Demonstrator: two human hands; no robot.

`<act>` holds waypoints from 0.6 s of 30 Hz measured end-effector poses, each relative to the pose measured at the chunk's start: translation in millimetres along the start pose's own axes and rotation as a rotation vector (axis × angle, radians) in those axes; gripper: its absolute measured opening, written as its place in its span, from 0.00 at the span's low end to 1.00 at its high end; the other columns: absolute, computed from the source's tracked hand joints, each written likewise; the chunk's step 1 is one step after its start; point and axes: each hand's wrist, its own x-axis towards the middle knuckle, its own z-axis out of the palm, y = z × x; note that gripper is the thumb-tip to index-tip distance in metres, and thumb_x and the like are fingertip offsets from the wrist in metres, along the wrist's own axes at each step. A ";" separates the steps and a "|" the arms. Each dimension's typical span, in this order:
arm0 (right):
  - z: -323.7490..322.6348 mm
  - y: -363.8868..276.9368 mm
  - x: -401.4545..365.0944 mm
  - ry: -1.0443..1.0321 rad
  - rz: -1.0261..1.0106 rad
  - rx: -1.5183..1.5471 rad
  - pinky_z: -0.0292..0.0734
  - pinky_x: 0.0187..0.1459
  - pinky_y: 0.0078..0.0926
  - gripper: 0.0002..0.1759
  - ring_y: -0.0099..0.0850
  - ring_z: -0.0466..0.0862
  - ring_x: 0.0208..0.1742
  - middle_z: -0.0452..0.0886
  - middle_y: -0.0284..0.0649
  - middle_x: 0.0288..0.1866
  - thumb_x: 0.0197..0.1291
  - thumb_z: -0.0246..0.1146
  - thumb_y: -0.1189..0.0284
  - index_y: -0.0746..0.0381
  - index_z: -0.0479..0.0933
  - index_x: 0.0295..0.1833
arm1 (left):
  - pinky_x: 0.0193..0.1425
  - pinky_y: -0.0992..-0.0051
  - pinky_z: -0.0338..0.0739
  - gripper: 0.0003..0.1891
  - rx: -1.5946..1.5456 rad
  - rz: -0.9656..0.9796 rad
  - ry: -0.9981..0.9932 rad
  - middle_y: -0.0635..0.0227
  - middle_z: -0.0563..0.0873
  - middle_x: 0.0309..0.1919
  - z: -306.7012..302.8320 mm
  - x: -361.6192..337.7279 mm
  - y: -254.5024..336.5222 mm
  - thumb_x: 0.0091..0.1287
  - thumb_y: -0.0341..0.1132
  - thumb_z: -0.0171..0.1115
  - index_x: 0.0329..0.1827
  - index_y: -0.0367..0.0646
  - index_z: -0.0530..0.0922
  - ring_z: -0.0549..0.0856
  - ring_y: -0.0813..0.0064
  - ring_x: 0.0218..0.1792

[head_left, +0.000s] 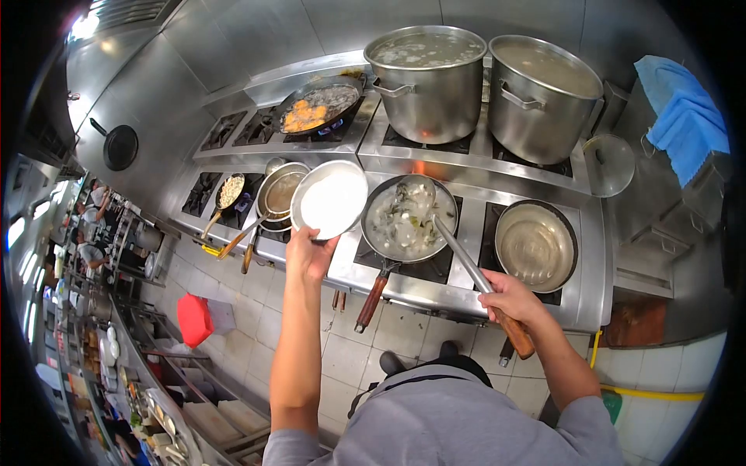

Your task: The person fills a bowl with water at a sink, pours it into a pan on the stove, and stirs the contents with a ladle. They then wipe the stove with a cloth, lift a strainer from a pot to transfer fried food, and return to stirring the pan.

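Note:
My left hand (312, 255) grips the rim of a white bowl (329, 199), tilted so that its pale inside shows, just left of the frying pan. My right hand (511, 298) is closed around the wooden handle of a ladle (468, 257). The ladle's metal head rests in the frying pan (410, 218), among cloudy liquid with dark green leafy pieces and pale lumps. That pan sits on a front burner, its wooden handle (374, 301) pointing toward me. To the right stands a wide metal pan (536, 245) with a little clear liquid.
Two big stockpots (426, 85) of liquid stand on the back burners. Orange pieces fry in a wok (322, 109) at back left. A strainer (281, 192) and a small pan (230, 193) are left of the bowl. A red-topped bin (194, 320) stands behind. Several people are far left.

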 end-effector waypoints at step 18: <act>-21.9 5.0 37.2 0.437 -0.183 -1.268 0.77 0.50 0.50 0.40 0.57 0.82 0.47 0.82 0.59 0.46 0.51 0.59 0.76 0.58 0.65 0.75 | 0.40 0.53 0.89 0.29 -0.012 0.078 0.450 0.48 0.75 0.60 -208.9 -103.9 -29.6 0.60 0.24 0.45 0.68 0.41 0.62 0.83 0.48 0.53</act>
